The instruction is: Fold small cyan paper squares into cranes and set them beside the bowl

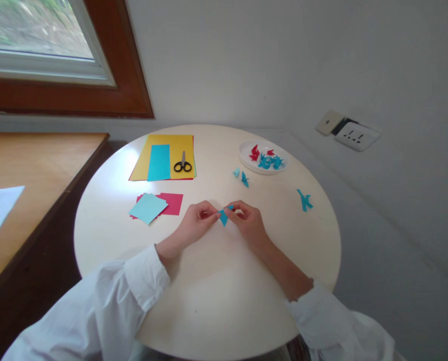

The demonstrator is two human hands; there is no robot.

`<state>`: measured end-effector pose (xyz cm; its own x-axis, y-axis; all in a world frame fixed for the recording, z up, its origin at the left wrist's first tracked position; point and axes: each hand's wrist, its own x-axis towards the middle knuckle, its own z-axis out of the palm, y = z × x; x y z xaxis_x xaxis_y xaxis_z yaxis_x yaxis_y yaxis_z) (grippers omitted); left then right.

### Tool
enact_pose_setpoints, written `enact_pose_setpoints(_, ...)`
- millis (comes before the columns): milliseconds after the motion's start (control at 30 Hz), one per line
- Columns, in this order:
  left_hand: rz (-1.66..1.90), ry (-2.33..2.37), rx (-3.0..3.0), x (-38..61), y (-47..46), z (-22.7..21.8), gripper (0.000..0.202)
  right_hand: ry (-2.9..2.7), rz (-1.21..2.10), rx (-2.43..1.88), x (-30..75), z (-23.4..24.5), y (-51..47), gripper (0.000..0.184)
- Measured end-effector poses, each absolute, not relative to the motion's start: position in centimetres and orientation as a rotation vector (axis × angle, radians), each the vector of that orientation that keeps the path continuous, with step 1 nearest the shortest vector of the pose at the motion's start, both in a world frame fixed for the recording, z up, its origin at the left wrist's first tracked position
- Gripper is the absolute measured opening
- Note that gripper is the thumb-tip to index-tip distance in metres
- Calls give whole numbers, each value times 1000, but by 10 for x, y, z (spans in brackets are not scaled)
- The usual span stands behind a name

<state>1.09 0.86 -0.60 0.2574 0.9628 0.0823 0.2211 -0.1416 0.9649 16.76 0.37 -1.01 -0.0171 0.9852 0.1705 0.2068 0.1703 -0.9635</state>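
Both hands meet over the middle of the table [208,301]: the left hand [197,220] and the right hand [248,220] each pinch one side of a small blue folded paper [224,216] between fingertips. To crease it cleanly, I judge the edges should be lined up first, then pressed flat with a fingertip. Its tip points down toward the person, long axis running roughly away from them. Beyond lie two small folded pieces [242,176], a white dish [246,161] and scissors [182,164].

Matt blue paper piece [224,216], smooth table [216,291]
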Motion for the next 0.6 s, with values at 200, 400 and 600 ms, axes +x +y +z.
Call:
enact_pose_setpoints(200,880,1012,1574,13,7,-7,28,-1337,1007,-1198,168,-8,4,20)
enact_pose_setpoints(400,851,981,1559,15,7,-12,26,-1318,975,-1162,167,-7,6,15)
enact_pose_setpoints(600,932,1041,1614,13,7,-12,27,-1354,943,-1198,167,-10,6,16)
